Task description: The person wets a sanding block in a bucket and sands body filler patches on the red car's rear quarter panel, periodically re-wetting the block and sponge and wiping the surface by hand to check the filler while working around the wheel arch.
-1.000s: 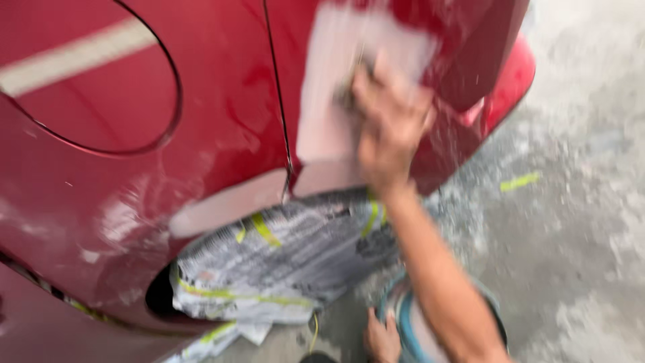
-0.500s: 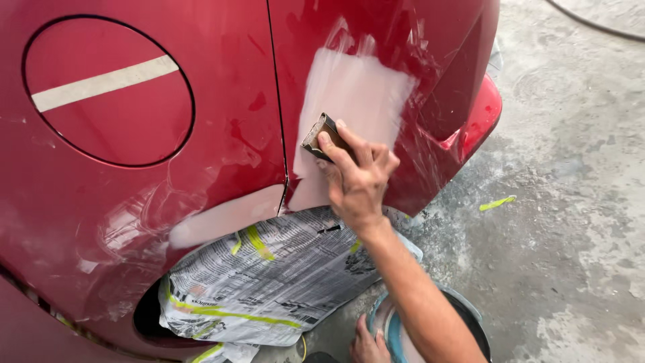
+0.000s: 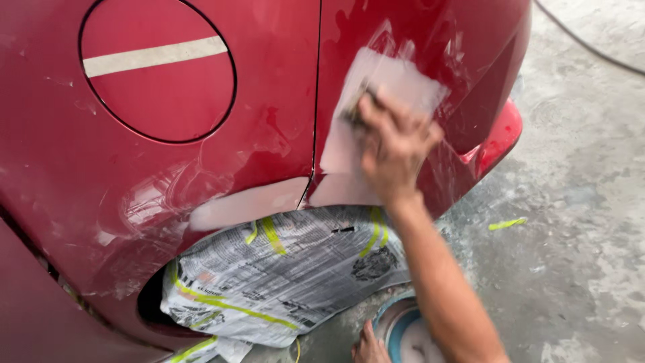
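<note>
My right hand (image 3: 395,149) presses a small dark sanding pad (image 3: 354,111) flat against a pale filler patch (image 3: 376,114) on the red car body (image 3: 269,114), just right of the panel seam. The hand is motion-blurred. A second pale patch (image 3: 245,203) runs along the wheel-arch edge. At the frame's bottom my left hand (image 3: 368,346) rests on the rim of a blue-rimmed bucket (image 3: 396,321) on the floor; what its fingers grip is hidden.
Newspaper (image 3: 289,269) with yellow-green tape covers the wheel opening. A round fuel flap (image 3: 158,70) carries a strip of pale tape. Wet grey concrete floor (image 3: 578,222) lies to the right, with a tape scrap (image 3: 507,223) and a dark hose (image 3: 591,47).
My right hand with the pad slid from the patch's upper part down toward the seam, then back up. The view shifted left and steadied; the fuel flap came fully into sight.
</note>
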